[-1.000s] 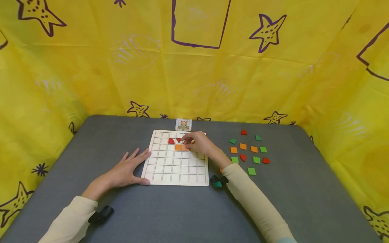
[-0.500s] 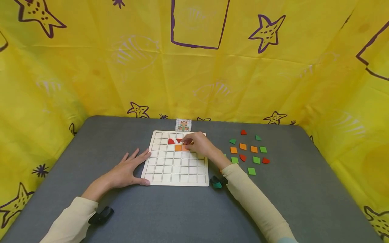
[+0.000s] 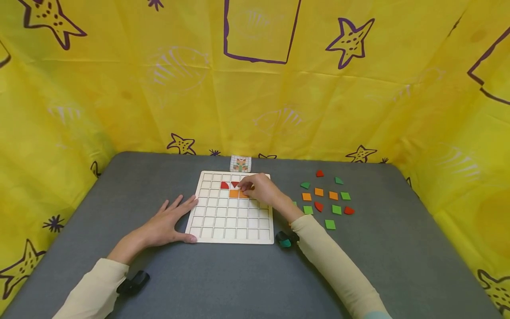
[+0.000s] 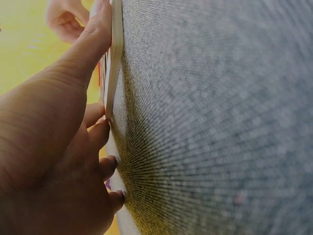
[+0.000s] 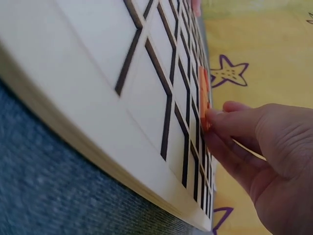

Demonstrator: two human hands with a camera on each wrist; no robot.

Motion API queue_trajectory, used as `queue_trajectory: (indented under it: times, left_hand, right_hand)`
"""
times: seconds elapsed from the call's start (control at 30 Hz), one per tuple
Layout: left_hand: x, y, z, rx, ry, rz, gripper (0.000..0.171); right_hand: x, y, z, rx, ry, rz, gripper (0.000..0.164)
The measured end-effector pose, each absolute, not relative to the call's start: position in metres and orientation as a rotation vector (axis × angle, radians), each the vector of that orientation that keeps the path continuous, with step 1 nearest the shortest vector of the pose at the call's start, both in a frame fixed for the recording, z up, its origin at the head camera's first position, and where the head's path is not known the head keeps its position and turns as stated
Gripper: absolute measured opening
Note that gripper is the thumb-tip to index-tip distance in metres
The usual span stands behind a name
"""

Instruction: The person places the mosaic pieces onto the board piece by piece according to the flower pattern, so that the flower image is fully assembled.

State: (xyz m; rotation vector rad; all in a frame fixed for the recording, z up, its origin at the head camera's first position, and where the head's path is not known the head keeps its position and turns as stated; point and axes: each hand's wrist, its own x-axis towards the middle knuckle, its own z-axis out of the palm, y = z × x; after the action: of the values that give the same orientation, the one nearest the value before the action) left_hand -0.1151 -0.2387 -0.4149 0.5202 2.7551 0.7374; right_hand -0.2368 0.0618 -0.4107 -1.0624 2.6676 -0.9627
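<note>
Right hand (image 3: 260, 188) partly blocks board (image 3: 231, 222) — (card (image 3: 241, 164) beyond).

In front of me and along both sides hangs a yellow cloth (image 3: 159, 110), creased with folds and slightly shiny. On it I see purple-outlined starfish (image 3: 352, 43), small dark bursts (image 3: 53, 223), a big open-topped outline (image 3: 260, 31) and faint, pale fish (image 3: 181, 66). My grey table (image 3: 378, 266) has rounded far corners and a fine-grained surface, under soft, fairly even light.
</note>
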Motion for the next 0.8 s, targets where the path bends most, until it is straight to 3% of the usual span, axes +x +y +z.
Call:
queue_trajectory:
  times: [0.8]
  left_hand:
    - [-0.115,-0.239,-0.415,0.517,2.749,0.738,0.113]
  right_hand:
    - [-0.234,0.132,-0.401,-1.004,2.767,-1.030,0.017]
